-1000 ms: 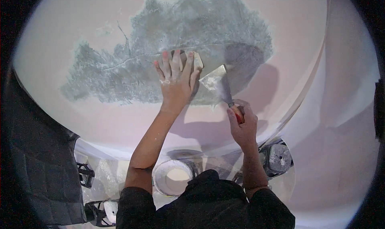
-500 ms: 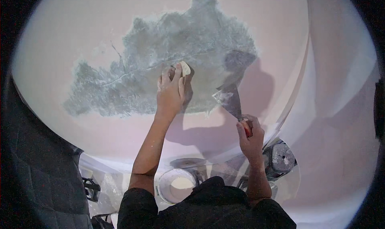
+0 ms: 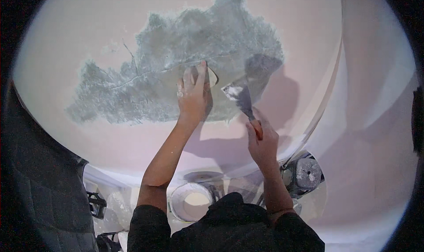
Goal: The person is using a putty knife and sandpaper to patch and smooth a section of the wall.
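Observation:
A large, ragged grey patch (image 3: 185,35) with a thin crack line spreads over the pale pink wall (image 3: 145,139). My left hand (image 3: 193,95) presses a cream, rounded flat scraper (image 3: 213,78) against the lower middle of this patch, its fingers bent over the tool. To its right, a putty knife (image 3: 244,99) with a reddish-brown handle points up and left, white paste on its blade tip. My right hand (image 3: 266,144) is wrapped around that handle. The blade is close to the wall; whether it touches, I cannot tell.
Below the wall stands a round white bucket (image 3: 177,198) with pale paste in it. A grey, paste-smeared block-shaped object (image 3: 308,172) with a hole is at lower right. Dark quilted material (image 3: 48,194) lines the left, and another pale wall surface (image 3: 371,132) rises at right.
My left hand has slid the scraper a little to the right and down. My right hand has brought the putty knife left and slightly up, nearer the left hand.

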Demonstrator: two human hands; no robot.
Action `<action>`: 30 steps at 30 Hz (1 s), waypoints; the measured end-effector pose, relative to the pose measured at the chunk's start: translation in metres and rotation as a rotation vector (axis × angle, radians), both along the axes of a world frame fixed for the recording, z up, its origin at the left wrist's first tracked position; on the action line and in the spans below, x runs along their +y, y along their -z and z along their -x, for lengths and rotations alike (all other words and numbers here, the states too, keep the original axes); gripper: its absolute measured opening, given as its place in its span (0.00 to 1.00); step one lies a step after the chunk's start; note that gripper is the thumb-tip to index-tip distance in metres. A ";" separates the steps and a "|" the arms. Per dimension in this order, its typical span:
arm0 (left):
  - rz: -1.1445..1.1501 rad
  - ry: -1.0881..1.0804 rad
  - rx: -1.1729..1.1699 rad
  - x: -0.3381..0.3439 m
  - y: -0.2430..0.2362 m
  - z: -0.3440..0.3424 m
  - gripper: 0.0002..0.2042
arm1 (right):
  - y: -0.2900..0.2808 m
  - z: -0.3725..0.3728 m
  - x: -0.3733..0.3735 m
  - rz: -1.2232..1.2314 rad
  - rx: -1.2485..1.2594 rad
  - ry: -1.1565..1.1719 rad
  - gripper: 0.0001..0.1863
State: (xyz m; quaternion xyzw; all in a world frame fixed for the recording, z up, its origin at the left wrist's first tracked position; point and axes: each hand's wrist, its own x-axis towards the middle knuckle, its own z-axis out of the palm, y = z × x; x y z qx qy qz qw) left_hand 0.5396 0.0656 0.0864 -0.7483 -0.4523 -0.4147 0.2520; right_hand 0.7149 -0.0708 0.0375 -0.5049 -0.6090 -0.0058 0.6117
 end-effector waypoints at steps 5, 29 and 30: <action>-0.207 0.131 -0.052 0.013 0.007 0.001 0.29 | -0.004 0.017 0.026 -0.070 -0.008 -0.039 0.23; -0.153 0.030 -0.166 0.002 0.006 0.003 0.32 | 0.047 -0.001 0.044 0.206 0.283 0.038 0.12; -0.094 0.125 -0.252 0.002 0.007 0.007 0.30 | 0.051 -0.003 0.039 0.203 0.329 -0.005 0.12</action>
